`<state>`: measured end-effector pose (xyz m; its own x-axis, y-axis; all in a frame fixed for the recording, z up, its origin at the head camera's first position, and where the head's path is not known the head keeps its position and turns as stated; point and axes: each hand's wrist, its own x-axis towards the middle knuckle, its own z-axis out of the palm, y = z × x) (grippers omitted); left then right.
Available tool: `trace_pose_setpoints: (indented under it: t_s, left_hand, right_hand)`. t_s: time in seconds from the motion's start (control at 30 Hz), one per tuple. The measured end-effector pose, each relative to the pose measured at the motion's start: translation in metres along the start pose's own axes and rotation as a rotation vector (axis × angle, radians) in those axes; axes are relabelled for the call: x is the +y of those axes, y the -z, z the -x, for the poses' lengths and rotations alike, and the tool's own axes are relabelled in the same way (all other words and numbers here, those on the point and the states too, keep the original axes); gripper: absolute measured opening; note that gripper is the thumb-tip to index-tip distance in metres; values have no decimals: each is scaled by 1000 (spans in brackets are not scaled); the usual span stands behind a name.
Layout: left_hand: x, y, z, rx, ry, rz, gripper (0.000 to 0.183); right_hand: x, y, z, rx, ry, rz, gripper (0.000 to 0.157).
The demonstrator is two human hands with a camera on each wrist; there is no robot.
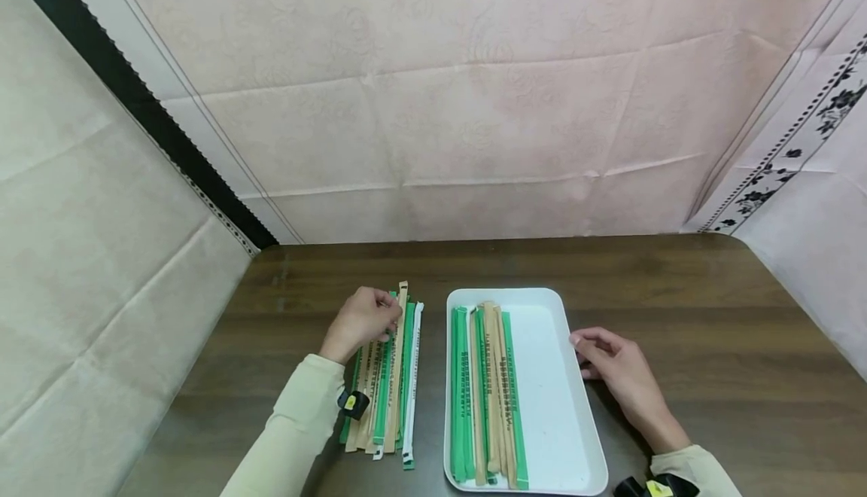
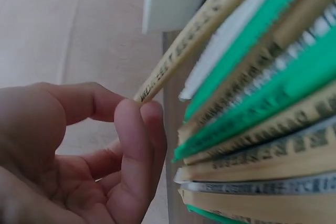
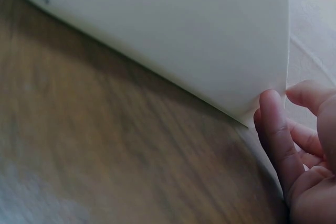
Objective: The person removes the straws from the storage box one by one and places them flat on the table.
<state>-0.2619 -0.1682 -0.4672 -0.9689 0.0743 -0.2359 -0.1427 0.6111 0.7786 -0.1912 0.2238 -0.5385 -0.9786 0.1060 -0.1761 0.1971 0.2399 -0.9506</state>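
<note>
My left hand (image 1: 362, 321) pinches the far end of a tan paper-wrapped chopstick packet (image 2: 181, 56) between thumb and fingertips. That packet's end is raised above a pile of green, tan and white-edged chopstick packets (image 1: 384, 399), which lie lengthwise on the table left of the tray. At the right side of the white tray (image 1: 552, 399), my right hand (image 1: 619, 369) grips the rim, thumb and fingers on either side of it in the right wrist view. Inside the tray, several green and tan chopstick packets (image 1: 497, 399) lie side by side along the left half.
The brown wood-grain table (image 1: 731, 331) ends at a pale cloth wall (image 1: 474, 143) behind. More cloth hangs at both sides, with a black band (image 1: 142, 98) at left and a floral border (image 1: 765, 181) at right.
</note>
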Motion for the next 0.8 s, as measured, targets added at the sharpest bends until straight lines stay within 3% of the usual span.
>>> trace_pose_setpoints:
  t_s: [0.37,0.53,0.63,0.8]
  left_hand:
    - [-6,-7,0,129,22,-109,15]
    - [-3,-8,5,126,-28,-56,17]
    - [9,-11,14,113,-91,-20,18]
    - [45,-18,28,107,-212,-4,17]
  right_hand:
    - [-3,-1,0,-6,10,-21,46]
    - [-4,-2,-1,-13,10,-12,47]
    - [-1,-2,0,-17,13,-33,45]
    - [2,0,1,-5,28,-64,41]
